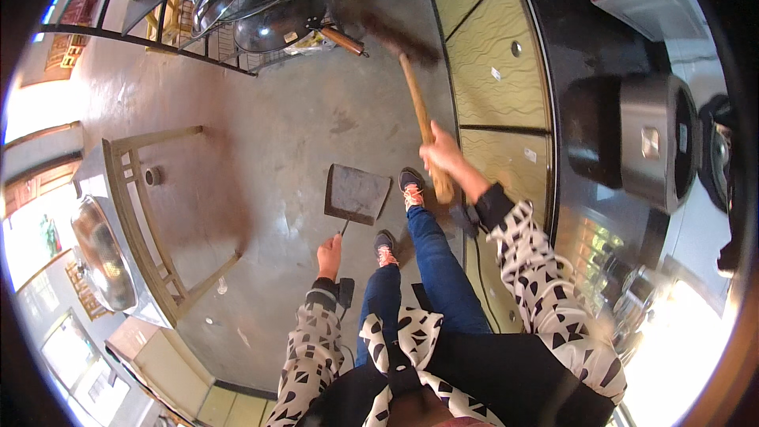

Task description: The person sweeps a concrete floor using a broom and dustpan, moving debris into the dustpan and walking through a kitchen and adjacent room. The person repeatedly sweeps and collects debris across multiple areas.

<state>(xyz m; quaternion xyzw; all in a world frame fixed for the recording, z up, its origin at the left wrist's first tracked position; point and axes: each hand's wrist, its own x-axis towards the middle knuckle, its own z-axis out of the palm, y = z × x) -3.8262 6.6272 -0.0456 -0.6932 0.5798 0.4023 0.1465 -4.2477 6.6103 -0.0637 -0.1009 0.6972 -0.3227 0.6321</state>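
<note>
My left hand (329, 256) grips the thin handle of a metal dustpan (357, 193), whose pan lies at floor level in front of my feet. My right hand (442, 151) is closed around a wooden handle (418, 95) that reaches away from me. At its far end is a dark, motion-blurred broom head (403, 38), near the base of the yellow-green cabinets. The dustpan and the broom head are well apart. Whether the bristles touch the floor cannot be told.
Cabinets (498, 71) and a dark counter with a rice cooker (652, 142) run along the right. A metal rack (178, 47) holding a wok (278, 24) stands at upper left. A wooden-legged table (142, 213) is at left. My shoes (410, 187) are beside the dustpan.
</note>
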